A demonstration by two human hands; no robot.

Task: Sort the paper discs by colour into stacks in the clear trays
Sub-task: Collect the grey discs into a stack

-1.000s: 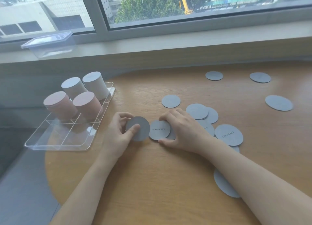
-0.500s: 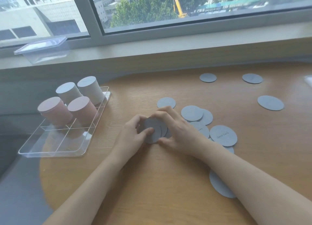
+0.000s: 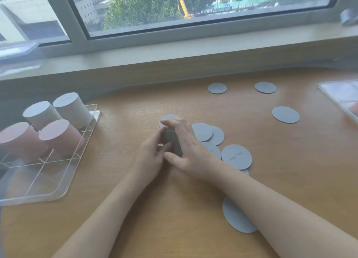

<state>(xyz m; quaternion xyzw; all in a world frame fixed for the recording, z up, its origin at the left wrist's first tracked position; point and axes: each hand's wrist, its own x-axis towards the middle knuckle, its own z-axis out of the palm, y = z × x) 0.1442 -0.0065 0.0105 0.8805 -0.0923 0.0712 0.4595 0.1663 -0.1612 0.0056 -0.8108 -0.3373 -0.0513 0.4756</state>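
My left hand (image 3: pixel 150 159) and my right hand (image 3: pixel 186 149) meet at the table's middle and together hold a small bunch of grey-blue paper discs (image 3: pixel 171 141) on edge between their fingers. More grey-blue discs lie loose to the right; one (image 3: pixel 236 156) has handwriting on it, two overlapping ones (image 3: pixel 208 133) sit just behind it. A clear divided tray (image 3: pixel 46 177) at the left holds two tall pink stacks (image 3: pixel 58 135) and two tall grey-blue stacks (image 3: pixel 69 108) in its far compartments.
Single discs lie far right (image 3: pixel 285 114) and at the back (image 3: pixel 217 88), and one (image 3: pixel 237 218) is partly under my right forearm. A second clear tray (image 3: pixel 341 97) reaches in at the right edge. The window sill (image 3: pixel 174 56) runs behind the wooden table (image 3: pixel 174 209).
My hands have come together: the disc my left hand held and those under my right hand are now gathered upright into one bunch between both hands. The camera moved closer.
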